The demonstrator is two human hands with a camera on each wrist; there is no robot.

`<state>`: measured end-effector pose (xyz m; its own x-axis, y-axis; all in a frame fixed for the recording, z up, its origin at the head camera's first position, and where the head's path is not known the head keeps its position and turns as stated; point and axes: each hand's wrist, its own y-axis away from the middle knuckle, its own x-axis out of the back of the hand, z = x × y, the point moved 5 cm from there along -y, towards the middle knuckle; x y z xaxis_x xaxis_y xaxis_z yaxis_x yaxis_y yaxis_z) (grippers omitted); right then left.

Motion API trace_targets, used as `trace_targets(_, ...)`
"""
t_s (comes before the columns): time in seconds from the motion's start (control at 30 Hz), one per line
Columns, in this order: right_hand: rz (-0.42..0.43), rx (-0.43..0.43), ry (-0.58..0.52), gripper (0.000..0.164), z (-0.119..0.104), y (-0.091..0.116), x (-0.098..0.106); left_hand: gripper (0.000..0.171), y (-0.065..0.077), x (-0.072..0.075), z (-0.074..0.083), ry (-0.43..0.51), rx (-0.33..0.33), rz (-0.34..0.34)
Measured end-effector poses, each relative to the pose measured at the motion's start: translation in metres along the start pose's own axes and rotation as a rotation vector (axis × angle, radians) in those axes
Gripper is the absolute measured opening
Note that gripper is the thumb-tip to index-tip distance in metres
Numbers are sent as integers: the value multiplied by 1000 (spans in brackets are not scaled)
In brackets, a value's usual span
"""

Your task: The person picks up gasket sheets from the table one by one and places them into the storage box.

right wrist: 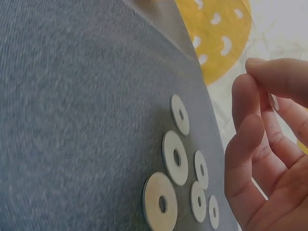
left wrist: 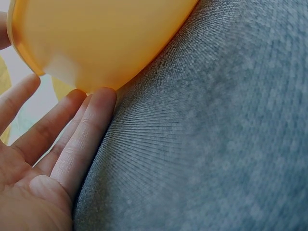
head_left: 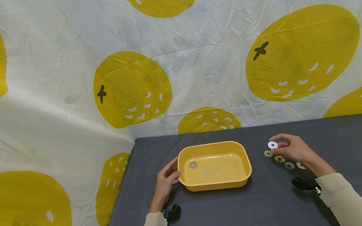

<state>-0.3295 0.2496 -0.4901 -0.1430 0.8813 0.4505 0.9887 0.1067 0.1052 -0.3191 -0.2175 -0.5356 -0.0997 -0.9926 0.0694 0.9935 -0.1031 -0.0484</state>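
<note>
My left hand (head_left: 164, 184) is at the left end of a yellow plastic tub (head_left: 217, 184), its fingertips touching the outer wall. In the left wrist view those fingers (left wrist: 79, 142) are extended against the tub's curved side. One flat metal washer (head_left: 191, 166) lies inside the tub, toward its left. Over the table to the right, my right hand (head_left: 295, 148) pinches another washer (head_left: 270, 145) between thumb and fingertips. Only a thin edge of that washer shows in the right wrist view. Several loose washers (right wrist: 169, 155) lie flat on the cloth below and beside this hand.
A dark grey cloth (head_left: 239, 214) covers the table. Behind it and along the left hangs a white curtain (head_left: 203, 74) printed with yellow fruit. Both wrists wear black straps (head_left: 172, 213).
</note>
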Motion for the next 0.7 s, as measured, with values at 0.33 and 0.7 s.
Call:
trace_targets(0.33, 6, 52, 39, 51, -16, -2, -8, 54, 0, -1, 0, 14, -3, 3)
trace_targets(0.7, 62, 146, 170, 42, -38, -3, -16, 55, 0, -1, 1, 21, -7, -14)
